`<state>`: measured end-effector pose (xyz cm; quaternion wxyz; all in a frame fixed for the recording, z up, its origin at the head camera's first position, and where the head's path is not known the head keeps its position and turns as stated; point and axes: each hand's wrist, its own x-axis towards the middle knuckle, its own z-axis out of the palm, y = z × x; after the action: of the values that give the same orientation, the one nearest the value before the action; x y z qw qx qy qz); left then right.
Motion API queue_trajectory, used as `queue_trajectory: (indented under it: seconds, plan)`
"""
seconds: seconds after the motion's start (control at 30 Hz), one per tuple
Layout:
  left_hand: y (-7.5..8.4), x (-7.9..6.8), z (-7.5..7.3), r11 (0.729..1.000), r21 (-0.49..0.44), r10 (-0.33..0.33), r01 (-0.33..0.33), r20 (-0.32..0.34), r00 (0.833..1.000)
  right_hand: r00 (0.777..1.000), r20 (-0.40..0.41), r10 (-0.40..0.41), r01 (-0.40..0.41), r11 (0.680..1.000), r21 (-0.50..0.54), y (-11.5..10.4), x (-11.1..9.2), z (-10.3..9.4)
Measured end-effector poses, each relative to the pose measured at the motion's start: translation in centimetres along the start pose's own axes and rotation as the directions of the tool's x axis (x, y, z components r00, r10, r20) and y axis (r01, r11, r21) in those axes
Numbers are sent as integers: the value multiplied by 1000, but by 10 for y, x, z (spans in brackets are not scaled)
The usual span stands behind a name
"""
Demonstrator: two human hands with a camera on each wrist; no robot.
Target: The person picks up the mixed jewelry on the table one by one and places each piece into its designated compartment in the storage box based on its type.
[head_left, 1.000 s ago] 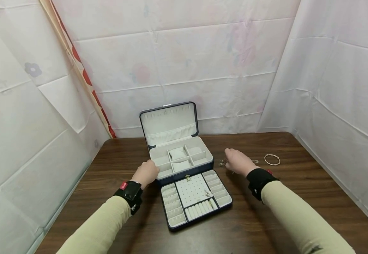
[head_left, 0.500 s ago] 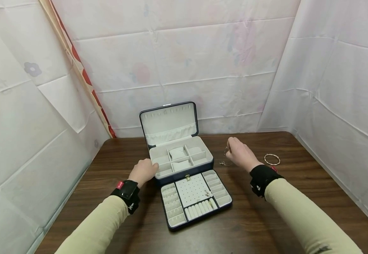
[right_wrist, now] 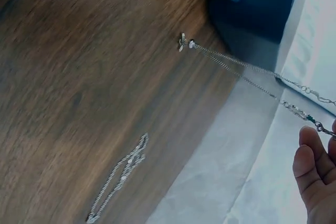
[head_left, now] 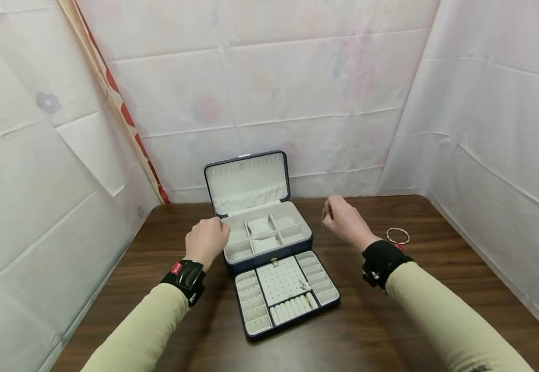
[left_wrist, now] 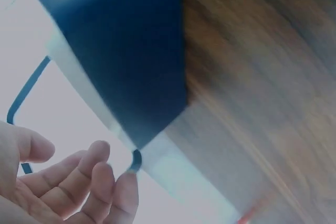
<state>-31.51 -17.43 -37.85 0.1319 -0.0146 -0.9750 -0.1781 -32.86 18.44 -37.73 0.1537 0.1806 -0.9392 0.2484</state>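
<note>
My right hand (head_left: 343,219) pinches the clasp ends of a thin silver necklace (right_wrist: 247,65), raised above the table right of the jewelry box (head_left: 269,257). The necklace's small pendant (right_wrist: 182,42) hangs at the bottom of the loop in the right wrist view. My left hand (head_left: 206,238) hovers beside the box's left edge. Its fingers (left_wrist: 97,182) are loosely bent, with nothing between them in the left wrist view. The dark blue box stands with its lid (head_left: 250,183) up, showing white compartments and small cushions.
A lift-out tray (head_left: 292,319) with ring rolls and slots lies before the box, a small flower-like piece (head_left: 304,284) on its dotted panel. Another twisted chain (right_wrist: 123,180) lies on the wooden table. A bangle (head_left: 398,243) lies further right. White sheets (head_left: 269,93) hang around the table.
My right hand has lifted the necklace off the table and shifted slightly left and back. My left hand has risen from the box's left edge.
</note>
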Motion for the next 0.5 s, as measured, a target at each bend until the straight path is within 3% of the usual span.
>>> queue_trajectory:
  seconds: [0.2, 0.5]
  plan:
    - [14, 0, -5, 996, -62, 63, -63, -3, 998, 999, -11, -45, 45, 999, 11, -10, 1, 1]
    - [40, -4, -4, 977, -179, 135, -120, 73, 988, 989, -71, -131, 132, 991, 12, -28, 6, -4]
